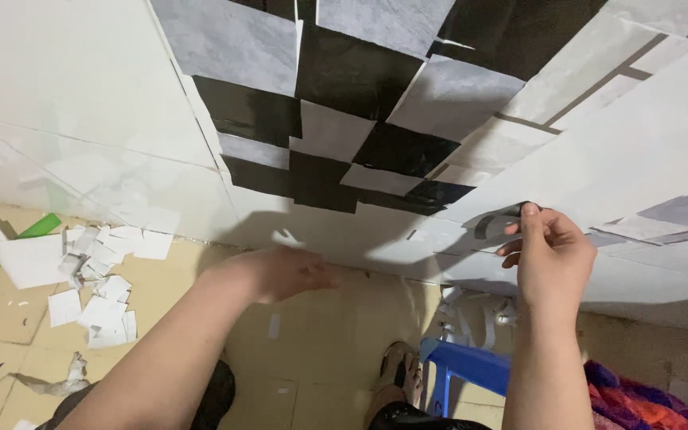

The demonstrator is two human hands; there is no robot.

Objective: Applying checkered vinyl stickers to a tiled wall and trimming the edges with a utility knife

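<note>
My right hand point(547, 247) is raised near the wall and pinches a curled grey strip of sticker film point(494, 220) between thumb and fingers. My left hand point(288, 273) hovers lower, blurred, fingers loosely spread and holding nothing, just in front of the base of the wall. The wall point(81, 87) carries a patchwork of black and grey square stickers point(336, 135) above both hands.
Torn white paper backings point(101, 275) litter the tan floor at left, beside a green ruler point(9, 247). A blue plastic stool point(471, 366) and curled paper strips point(475, 318) sit below my right hand. A colourful cloth point(639, 402) lies at bottom right. My foot point(400, 374) rests on the floor.
</note>
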